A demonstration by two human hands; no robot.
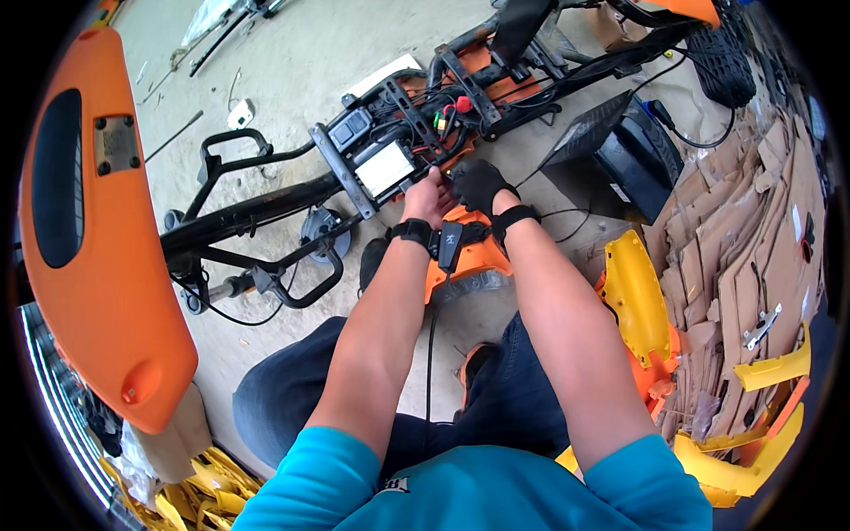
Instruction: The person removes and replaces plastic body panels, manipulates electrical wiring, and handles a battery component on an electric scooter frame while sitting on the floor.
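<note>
My bare left hand point(428, 200) and my right hand point(478, 186) in a black glove are close together at the near side of a black tubular vehicle frame point(266, 209). The fingers of both are closed, and whatever lies between them is too small or hidden to name. Just left of them sits a box with a white top point(384, 169) in the frame, beside a dark grey module point(349, 129). Beyond the hands run black cables with a red connector point(463, 104). Below the hands, between my feet, is a curved orange plastic panel point(469, 263).
An orange seat-like body point(115, 265) stands at the left. Right of the frame are a black box point(620, 159) with a cable, stacked flattened cardboard point(726, 265) and a yellow panel point(636, 296). More yellow parts point(208, 491) lie at the lower left.
</note>
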